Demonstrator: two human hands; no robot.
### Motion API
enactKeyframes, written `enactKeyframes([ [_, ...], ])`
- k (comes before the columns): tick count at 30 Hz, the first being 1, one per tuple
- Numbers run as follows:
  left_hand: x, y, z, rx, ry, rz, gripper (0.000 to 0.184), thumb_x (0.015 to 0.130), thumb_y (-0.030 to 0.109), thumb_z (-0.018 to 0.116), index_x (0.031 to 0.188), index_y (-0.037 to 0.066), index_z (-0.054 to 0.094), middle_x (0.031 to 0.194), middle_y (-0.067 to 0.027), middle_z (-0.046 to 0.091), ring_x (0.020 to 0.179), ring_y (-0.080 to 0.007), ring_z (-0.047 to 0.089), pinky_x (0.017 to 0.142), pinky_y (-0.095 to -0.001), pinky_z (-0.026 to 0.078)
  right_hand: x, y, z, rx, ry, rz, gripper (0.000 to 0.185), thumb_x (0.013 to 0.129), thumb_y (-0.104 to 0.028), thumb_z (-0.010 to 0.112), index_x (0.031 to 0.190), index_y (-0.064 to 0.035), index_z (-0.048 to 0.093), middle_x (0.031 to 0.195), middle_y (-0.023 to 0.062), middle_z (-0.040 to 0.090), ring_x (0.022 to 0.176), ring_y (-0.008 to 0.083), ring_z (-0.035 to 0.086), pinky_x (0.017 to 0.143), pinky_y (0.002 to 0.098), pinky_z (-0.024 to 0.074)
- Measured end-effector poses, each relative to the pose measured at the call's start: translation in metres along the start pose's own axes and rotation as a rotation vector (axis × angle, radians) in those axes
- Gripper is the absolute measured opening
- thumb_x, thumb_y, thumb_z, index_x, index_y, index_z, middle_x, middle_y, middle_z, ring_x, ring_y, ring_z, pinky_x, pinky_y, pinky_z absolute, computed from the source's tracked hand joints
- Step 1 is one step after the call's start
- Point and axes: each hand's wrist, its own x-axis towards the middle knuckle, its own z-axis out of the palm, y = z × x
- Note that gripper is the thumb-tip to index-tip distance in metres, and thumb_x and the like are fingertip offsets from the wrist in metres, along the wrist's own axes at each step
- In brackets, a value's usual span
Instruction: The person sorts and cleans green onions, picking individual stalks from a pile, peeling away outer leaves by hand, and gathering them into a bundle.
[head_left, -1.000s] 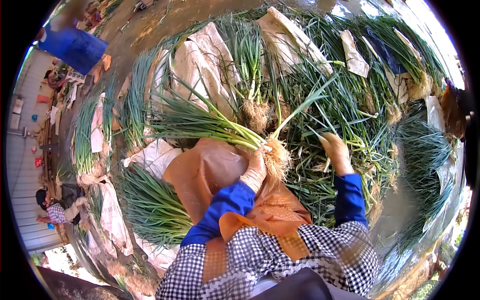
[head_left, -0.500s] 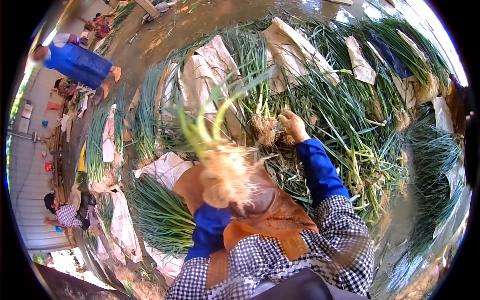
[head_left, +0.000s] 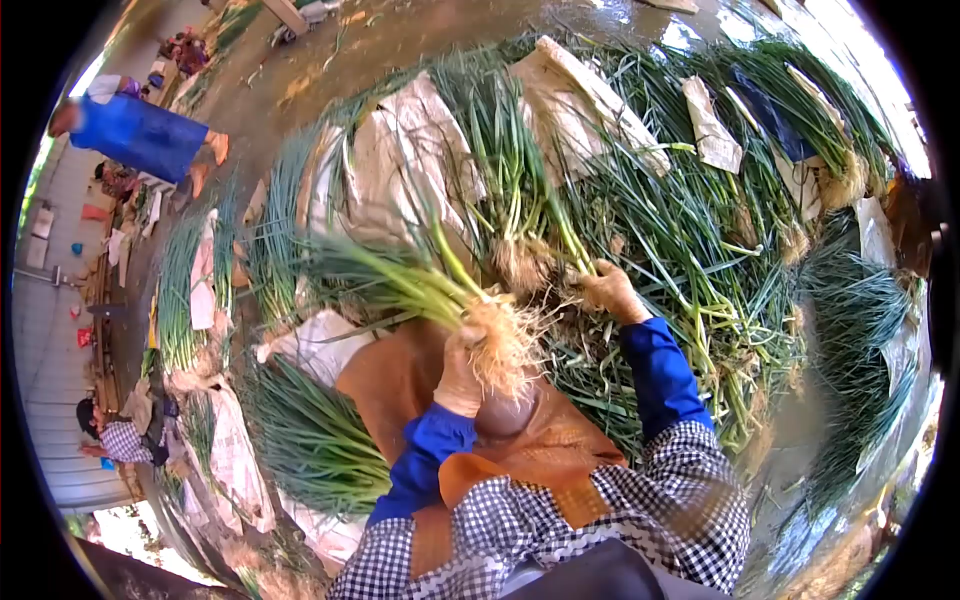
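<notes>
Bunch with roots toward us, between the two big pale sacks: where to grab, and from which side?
Likely the pale lower stalks, just beyond the roots, coming from above on the near side. The stalks gather narrow there, while the leaves spread away on the far side, tangling with neighbouring greens.

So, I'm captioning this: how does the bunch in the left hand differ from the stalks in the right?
The bunch, in the left hand, is a thick handful; the stalks, in the right hand, look fewer. The bunch trails leftward, the stalks forward. Both are green.
</notes>
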Motion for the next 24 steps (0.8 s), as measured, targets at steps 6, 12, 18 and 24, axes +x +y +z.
enactKeyframes([
  [6, 0.01, -0.054, 0.012, -0.215, -0.109, -0.264, 0.034, 0.066, 0.006, 0.058, 0.099, 0.001, 0.054, 0.091, -0.0069, 0.061, 0.082, -0.0183, 0.059, 0.079, -0.0312, 0.05, -0.072, -0.022, 0.014, 0.45, -0.358, -0.124, 0.025, 0.086, -0.019, 0.054, 0.106, -0.0029, 0.053, 0.088, -0.0012, 0.055, 0.075, 0.0076, 0.048, 0.066, 0.0212, 0.0404],
  [12, 0.044, -0.14, -0.035, -0.265, -0.054, -0.403, 0.036, 0.067, 0.002, 0.054, 0.103, -0.002, 0.054, 0.093, -0.0126, 0.061, 0.084, -0.0241, 0.06, 0.079, -0.0357, 0.051, -0.019, 0.045, 0.005, -0.228, -0.566, -0.632, 0.048, 0.085, -0.029, 0.057, 0.119, 0.0026, 0.048, 0.11, 0.0127, 0.056, 0.1, 0.0195, 0.055, 0.092, 0.0306, 0.0408],
  [18, 0.035, -0.13, -0.013, 0.094, 0.071, -0.26, 0.025, 0.068, 0.003, 0.056, 0.093, -0.001, 0.057, 0.083, -0.0085, 0.06, 0.075, -0.0186, 0.059, 0.071, -0.0298, 0.05, -0.003, -0.061, 0.046, -1.081, 0.182, -0.275, 0.059, 0.064, -0.061, 0.066, 0.086, -0.0073, 0.058, 0.069, 0.0119, 0.062, 0.067, 0.0258, 0.062, 0.062, 0.0342, 0.0502],
  [24, 0.031, -0.126, -0.005, 0.349, 0.19, -0.223, 0.015, 0.067, 0.008, 0.061, 0.081, 0.002, 0.06, 0.073, -0.0035, 0.057, 0.064, -0.0141, 0.053, 0.058, -0.0259, 0.043, 0.038, -0.05, 0.066, -1.567, -0.094, -0.183, 0.021, 0.081, -0.027, 0.054, 0.091, -0.0143, 0.068, 0.089, 0.0061, 0.067, 0.083, 0.0231, 0.064, 0.066, 0.0348, 0.0514],
])
